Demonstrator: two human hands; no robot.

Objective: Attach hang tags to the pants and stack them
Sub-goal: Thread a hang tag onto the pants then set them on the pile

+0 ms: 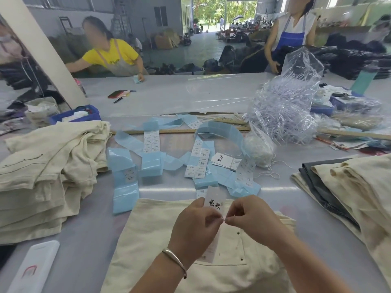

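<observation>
Both hands pinched shut above the cream pants (211, 261), left hand (196, 225) holding the upright hang tag (213, 203), right hand (247, 216) gripping its string just beside.

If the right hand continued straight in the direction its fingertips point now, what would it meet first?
The right hand points leftward, so it would probably first meet the hang tag and the left hand holding it; they are almost touching already.

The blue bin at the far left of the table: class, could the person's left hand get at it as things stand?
Probably not at once. The left hand grips the hang tag, and the blue bin sits behind the heaped cream pants. It would have to let go and reach over that heap.
</observation>
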